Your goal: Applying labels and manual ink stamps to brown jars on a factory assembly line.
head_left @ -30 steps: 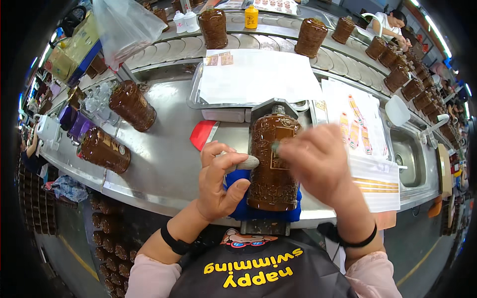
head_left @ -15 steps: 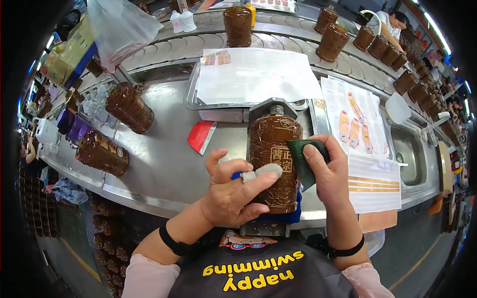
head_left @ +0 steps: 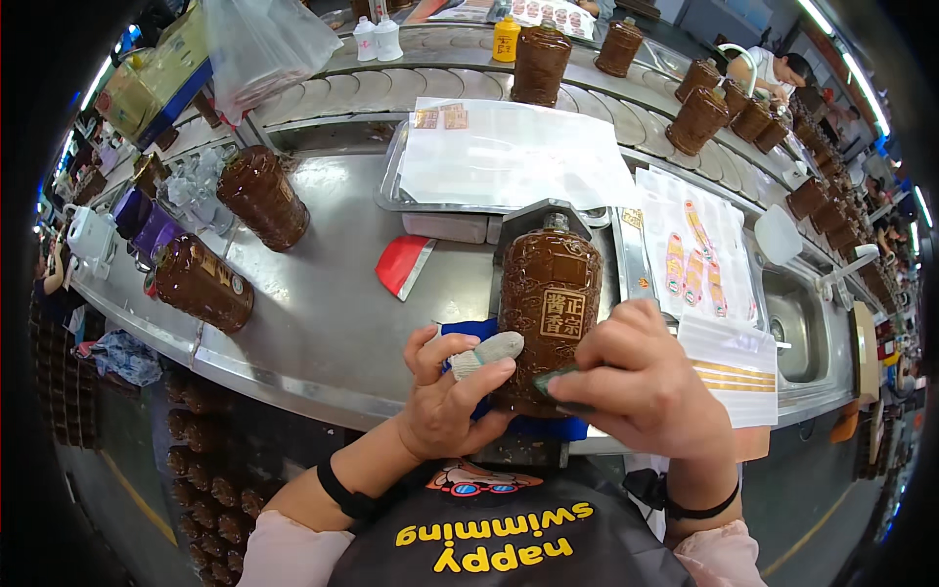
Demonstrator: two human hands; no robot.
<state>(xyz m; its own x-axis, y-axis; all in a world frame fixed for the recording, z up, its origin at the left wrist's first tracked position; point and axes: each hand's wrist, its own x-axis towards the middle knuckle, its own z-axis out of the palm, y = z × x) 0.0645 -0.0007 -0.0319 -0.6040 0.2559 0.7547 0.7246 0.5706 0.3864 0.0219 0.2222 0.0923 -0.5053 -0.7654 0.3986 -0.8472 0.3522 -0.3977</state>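
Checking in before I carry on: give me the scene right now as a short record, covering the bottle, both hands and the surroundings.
Bottle: brown, gold panel facing up, neck away from person, blue cloth beneath
Left hand: at bottle's lower left, grey cover on a finger
Right hand: holding green piece at bottle's lower front
Left: red-and-silver piece, two other brown bottles
Beyond: tray, white sheet
Right: sticker sheet, sink

Single wide fisheye view from the wearer's head, upright, facing down and forward, apron (head_left: 406,563) at the lower edge, hands (head_left: 665,391) close in front, steel tabletop (head_left: 323,342) across the middle, conveyor (head_left: 391,86) farther off, edges bending toward the rim
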